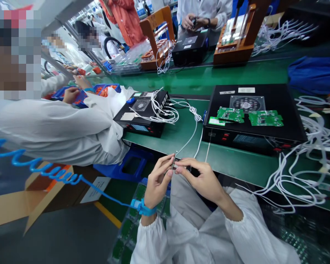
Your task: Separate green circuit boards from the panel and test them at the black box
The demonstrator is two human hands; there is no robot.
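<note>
My left hand point(158, 183), with a blue wrist strap point(143, 207) on its wrist, pinches a small circuit board point(173, 165), seen nearly edge-on. From the other side the fingertips of my right hand point(205, 178) close on the same piece. Fingers cover most of it, so its details are hard to make out. A thin white cable point(189, 141) runs from the bench toward my fingertips; whether it is plugged in I cannot tell. Both hands are just off the bench's front edge, above my lap. Two green circuit boards point(265, 118) lie on a black test box point(280, 99) ahead of me.
Left of centre stands a smaller black box point(129, 110) draped with white cables point(165, 116). Tangled white cables point(294, 179) hang over the bench edge at right. A coiled blue cord point(44, 165) stretches to my strap. A co-worker's sleeve point(57, 128) is close at left.
</note>
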